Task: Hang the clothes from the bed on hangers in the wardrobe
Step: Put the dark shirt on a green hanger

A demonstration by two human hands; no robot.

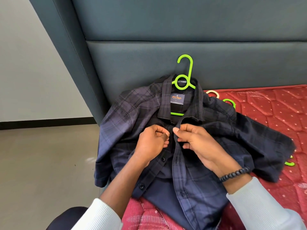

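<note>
The person wears a pale blue-white ribbed knit top whose long sleeves (259,205) are pushed up the forearms. A bracelet of round matte black beads (235,174) circles the right wrist. Dark trousers (69,216) show at the bottom left.

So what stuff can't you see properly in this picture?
- Wardrobe: nowhere in the head view.
- Green hanger: its arms are hidden inside the plaid shirt.
- Other hangers: mostly covered by the shirt.
- Top button: hidden by the left hand and right hand.
</note>
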